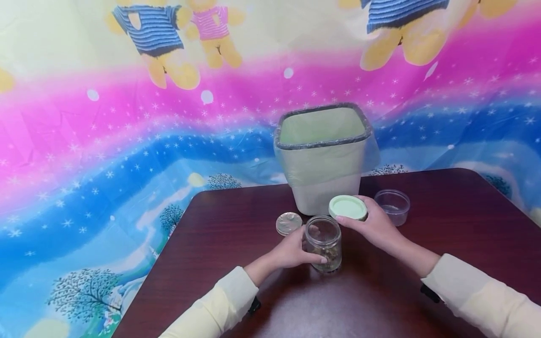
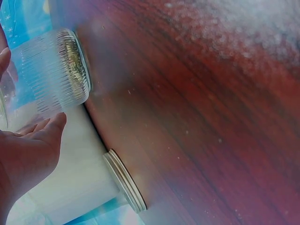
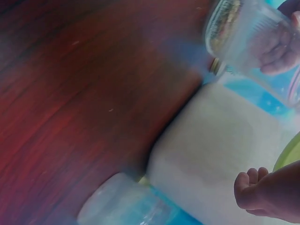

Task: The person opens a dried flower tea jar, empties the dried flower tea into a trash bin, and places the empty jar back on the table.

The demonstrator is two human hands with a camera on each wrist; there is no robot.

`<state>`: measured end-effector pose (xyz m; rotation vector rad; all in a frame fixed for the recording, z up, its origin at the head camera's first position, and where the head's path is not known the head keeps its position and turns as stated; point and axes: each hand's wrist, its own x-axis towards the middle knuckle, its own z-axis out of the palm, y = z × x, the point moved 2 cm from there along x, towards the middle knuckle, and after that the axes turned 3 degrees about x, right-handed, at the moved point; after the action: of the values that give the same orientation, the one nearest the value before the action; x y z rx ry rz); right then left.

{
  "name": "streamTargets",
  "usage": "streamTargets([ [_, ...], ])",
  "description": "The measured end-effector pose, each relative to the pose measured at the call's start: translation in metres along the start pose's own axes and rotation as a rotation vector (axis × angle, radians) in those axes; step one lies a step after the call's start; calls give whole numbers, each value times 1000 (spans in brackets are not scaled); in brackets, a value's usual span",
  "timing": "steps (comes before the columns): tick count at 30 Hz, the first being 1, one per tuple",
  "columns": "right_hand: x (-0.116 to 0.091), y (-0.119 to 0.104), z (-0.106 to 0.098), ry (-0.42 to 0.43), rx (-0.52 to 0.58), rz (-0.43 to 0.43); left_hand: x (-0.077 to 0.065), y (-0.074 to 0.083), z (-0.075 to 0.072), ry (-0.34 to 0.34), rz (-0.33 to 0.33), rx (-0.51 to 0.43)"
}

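Observation:
My left hand (image 1: 290, 249) grips a clear ribbed glass jar (image 1: 333, 251) from its left side, thumb across the front. The jar's mouth is uncovered, and a shallow layer of small brownish dried bits (image 2: 72, 61) lies at its bottom. Just above and right of the jar mouth, my right hand (image 1: 378, 224) holds a round pale green lid (image 1: 348, 207), thumb at its near edge and fingers around the far side. In the right wrist view only a green edge of the lid (image 3: 289, 152) shows past the hand.
A pale bin (image 1: 327, 188) with a plastic liner stands behind the jar. Left of the jar lie flat silvery metal lids (image 1: 289, 223). A clear plastic tub (image 1: 399, 217) sits at the right, beyond my right hand. All stand on a dark reddish table (image 1: 203, 244) before a printed cloth backdrop (image 1: 127, 164).

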<state>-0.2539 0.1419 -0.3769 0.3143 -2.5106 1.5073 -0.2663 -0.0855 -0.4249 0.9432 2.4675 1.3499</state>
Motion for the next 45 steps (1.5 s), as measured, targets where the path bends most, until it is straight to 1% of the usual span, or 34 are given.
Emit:
streamTargets([
  [5, 3, 12, -6, 27, -41, 3, -1, 1, 1, 9, -40, -36],
  [10, 6, 24, -8, 21, -91, 29, -1, 2, 0, -3, -39, -22],
  [13, 7, 33, -7, 1, -113, 44, -1, 3, 0, -8, -39, -10],
  [19, 8, 47, 0, -66, -138, 14, 0, 2, 1, -15, -9, -15],
  [24, 7, 56, 5, -118, -185, 56, 1, 2, 1, -23, -13, -19],
  [28, 7, 62, 9, -142, -235, 78, 0, 2, 1, -17, -28, -8],
  [36, 8, 70, 13, -176, -311, 120, 0, 3, 0, -29, -19, -7],
  [39, 8, 70, 13, -178, -330, 126, 0, 3, 0, -26, -24, -1],
  [45, 9, 71, 14, -178, -357, 119, 0, 3, 0, -25, -14, 9],
])
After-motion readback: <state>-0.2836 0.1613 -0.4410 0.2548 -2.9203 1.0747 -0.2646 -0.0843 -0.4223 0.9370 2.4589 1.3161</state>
